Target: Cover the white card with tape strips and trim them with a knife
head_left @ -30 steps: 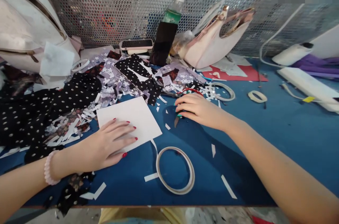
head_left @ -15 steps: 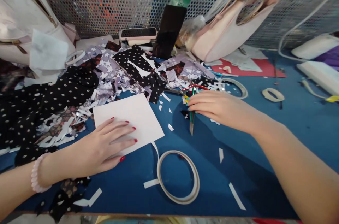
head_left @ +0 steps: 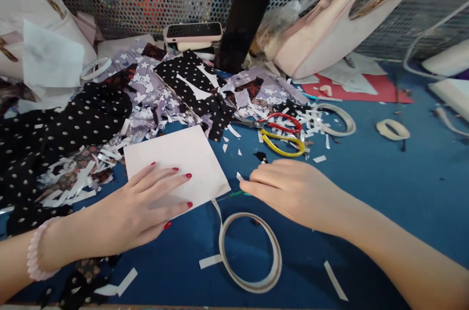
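My left hand [head_left: 142, 205] lies flat, fingers spread, on a white square card [head_left: 176, 163] on the blue table [head_left: 384, 178]. My right hand [head_left: 293, 190] is closed around a thin green-handled cutter [head_left: 234, 194], whose tip points left at the card's right edge. A roll of double-sided tape [head_left: 251, 251] lies just below both hands, its loose end running up to the card. Red and yellow scissors [head_left: 280, 134] rest beyond my right hand.
Black polka-dot and purple floral fabric scraps [head_left: 110, 109] and white paper strips cover the left and middle. A phone [head_left: 193, 31], a dark bottle [head_left: 244, 26] and a pale handbag [head_left: 330, 31] stand by the perforated metal wall. More tape rolls [head_left: 393, 129] lie at right.
My right hand has picked up the green cutter from beside the scissors and brought it down and left to the card's edge. The scissors are now uncovered. The left hand stays on the card.
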Demonstrator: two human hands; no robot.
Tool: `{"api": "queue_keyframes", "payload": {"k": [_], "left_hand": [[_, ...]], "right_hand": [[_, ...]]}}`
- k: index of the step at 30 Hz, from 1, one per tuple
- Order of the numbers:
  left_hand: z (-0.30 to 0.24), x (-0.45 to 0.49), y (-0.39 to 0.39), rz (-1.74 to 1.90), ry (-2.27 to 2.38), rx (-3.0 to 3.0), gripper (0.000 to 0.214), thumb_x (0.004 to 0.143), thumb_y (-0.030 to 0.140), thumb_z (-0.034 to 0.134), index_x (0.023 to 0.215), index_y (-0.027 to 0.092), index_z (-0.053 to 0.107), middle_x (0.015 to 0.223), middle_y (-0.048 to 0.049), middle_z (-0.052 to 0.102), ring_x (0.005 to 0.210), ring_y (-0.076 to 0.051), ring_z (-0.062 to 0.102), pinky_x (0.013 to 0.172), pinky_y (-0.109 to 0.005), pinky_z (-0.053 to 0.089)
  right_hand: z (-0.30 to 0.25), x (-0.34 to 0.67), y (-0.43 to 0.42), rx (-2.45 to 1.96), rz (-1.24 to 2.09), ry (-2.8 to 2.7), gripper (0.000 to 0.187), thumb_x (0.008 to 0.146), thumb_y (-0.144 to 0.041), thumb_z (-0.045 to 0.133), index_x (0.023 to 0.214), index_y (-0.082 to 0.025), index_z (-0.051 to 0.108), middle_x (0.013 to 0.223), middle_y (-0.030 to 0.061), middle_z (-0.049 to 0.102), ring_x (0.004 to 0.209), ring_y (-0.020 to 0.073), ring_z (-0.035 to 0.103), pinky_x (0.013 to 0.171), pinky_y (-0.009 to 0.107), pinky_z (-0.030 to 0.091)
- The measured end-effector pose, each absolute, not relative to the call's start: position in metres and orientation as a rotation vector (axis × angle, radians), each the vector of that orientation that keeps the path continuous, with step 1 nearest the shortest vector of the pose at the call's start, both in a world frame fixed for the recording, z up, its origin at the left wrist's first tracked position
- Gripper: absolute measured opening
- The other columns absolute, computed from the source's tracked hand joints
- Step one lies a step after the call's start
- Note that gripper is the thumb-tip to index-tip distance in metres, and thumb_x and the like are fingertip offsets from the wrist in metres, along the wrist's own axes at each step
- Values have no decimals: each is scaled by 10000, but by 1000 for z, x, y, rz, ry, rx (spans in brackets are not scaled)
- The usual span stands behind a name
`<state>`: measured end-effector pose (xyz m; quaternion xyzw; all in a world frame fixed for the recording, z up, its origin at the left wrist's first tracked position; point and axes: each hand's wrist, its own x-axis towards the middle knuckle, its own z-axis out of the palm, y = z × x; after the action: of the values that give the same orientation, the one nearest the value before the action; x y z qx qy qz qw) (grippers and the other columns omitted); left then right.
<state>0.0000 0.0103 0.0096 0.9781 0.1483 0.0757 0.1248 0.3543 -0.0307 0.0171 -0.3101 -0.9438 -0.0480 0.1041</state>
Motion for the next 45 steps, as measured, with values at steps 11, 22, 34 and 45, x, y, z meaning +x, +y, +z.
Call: {"api": "queue_keyframes", "payload": {"k": [11, 22, 34, 45], "left_hand": [[9, -2, 10, 179, 462, 2820, 494, 972, 114, 634, 1424, 311, 668, 1714, -62, 437, 1598, -374, 383, 1321, -620, 335], [11, -3, 12, 122, 415, 2865, 456, 1040, 133, 519, 1449, 302, 628, 1741, -74, 383, 1619, -368, 341, 1296, -649, 352], [11, -1, 11, 205, 392, 2876, 444, 1013, 123, 563, 1426, 260, 652, 1707, -132, 427, 1581, -382, 405, 1290, -614, 376], [22, -3, 9, 146, 391, 2903, 513, 963, 265, 702, 1469, 248, 616, 1725, -163, 378, 1588, -444, 356, 1285, -688, 322]], "right_hand": [[18, 356, -37, -943, -243, -2802, 289, 1011, -25, 475, 1053, -152, 732, 792, 42, 706, 669, 169, 620, 597, 318, 405], [37, 346, -44, -900, -478, -2859, 400, 963, 71, 435, 1087, -123, 764, 768, 47, 736, 699, 181, 634, 587, 322, 431], [28, 364, -36, -961, -245, -2860, 376, 1028, 11, 437, 1142, -144, 760, 811, 35, 764, 727, 179, 696, 626, 303, 497], [4, 398, -3, -1367, -335, -2344, 278, 1054, -201, 483, 1170, -169, 733, 1147, 167, 787, 1074, 344, 727, 886, 489, 568]]}}
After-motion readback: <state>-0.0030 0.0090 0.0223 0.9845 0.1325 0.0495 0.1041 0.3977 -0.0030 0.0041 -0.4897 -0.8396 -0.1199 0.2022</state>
